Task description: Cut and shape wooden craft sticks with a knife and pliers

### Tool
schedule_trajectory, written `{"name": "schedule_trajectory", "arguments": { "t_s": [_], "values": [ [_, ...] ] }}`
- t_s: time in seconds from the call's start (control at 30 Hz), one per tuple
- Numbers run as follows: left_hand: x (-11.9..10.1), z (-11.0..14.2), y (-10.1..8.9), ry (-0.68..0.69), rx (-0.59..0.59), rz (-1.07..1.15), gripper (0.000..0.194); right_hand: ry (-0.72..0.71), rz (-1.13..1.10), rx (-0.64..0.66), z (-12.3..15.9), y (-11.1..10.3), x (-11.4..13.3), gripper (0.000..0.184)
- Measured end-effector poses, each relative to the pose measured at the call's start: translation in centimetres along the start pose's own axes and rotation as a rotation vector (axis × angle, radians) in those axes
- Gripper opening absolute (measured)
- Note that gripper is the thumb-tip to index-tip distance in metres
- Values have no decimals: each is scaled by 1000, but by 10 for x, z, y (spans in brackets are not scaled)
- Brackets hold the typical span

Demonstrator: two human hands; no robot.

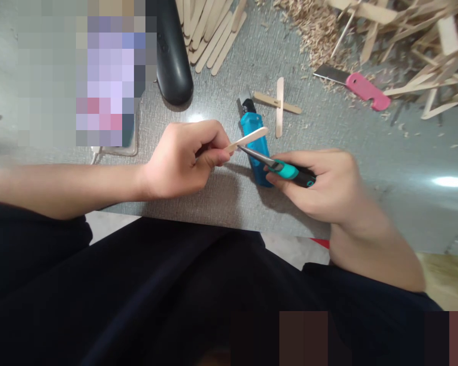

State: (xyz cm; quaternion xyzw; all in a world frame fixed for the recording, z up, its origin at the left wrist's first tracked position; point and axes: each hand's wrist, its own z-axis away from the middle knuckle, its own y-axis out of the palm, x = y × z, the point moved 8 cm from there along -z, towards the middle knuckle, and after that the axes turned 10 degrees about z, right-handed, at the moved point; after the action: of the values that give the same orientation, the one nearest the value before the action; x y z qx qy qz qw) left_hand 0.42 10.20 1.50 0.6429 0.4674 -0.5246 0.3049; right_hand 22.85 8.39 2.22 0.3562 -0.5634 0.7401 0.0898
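My left hand point(187, 157) pinches one end of a flat wooden craft stick point(252, 137), which points up and to the right. My right hand point(320, 183) is wrapped round the teal and black handle of a small knife point(286, 170). Its thin metal blade runs up-left and touches the stick just beyond my left fingertips. Under the blade a blue utility knife point(255, 147) lies on the grey table point(366, 147).
Two sticks joined in a cross point(279, 104) lie behind the blue knife. A pink-handled cutter point(361, 89) rests at the right beside shavings and a heap of sticks point(423, 46). More sticks point(209, 30) and a black object point(171, 56) sit at the back.
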Motion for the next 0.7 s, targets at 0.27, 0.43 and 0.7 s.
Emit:
{"name": "schedule_trajectory", "arguments": {
  "t_s": [0.27,0.43,0.7],
  "values": [
    [-9,-3,0,67,16,-130,19,308,-497,567,9,24,-9,33],
    [22,-1,-2,-330,-88,177,25,241,-643,728,16,32,5,40],
    [26,1,4,-461,-119,433,52,-68,206,-263,12,-17,6,24]
  ]
}}
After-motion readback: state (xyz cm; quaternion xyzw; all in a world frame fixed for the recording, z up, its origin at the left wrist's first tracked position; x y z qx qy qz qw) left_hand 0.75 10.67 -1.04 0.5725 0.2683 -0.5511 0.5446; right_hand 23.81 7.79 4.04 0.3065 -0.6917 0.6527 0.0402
